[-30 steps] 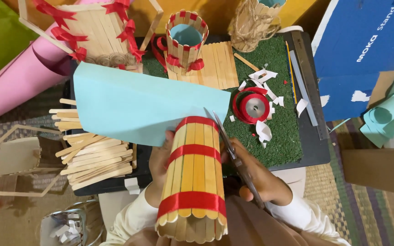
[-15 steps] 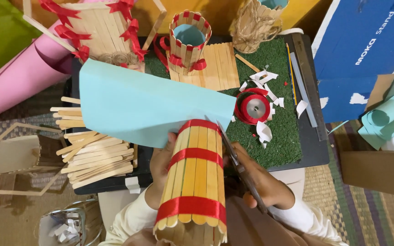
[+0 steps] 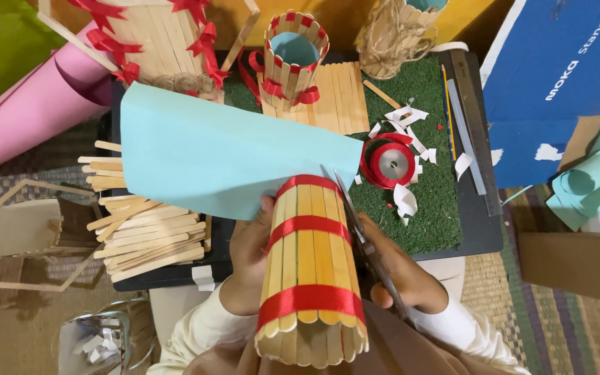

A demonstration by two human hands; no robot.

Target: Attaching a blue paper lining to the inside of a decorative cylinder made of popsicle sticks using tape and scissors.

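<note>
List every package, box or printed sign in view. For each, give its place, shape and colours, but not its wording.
Blue board: upper right, flat, with white lettering and torn white patches.
Brown cardboard box: right edge, rectangular, plain.
Small cardboard box: left edge, tan, open-sided.
No screens.

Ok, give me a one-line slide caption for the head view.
Left hand holds a red-ribboned craft-stick cylinder against light blue paper; right hand works scissors.

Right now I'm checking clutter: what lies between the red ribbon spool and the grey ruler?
In the head view, white paper scraps lie on the green turf mat between the red ribbon spool and the grey ruler.
</note>
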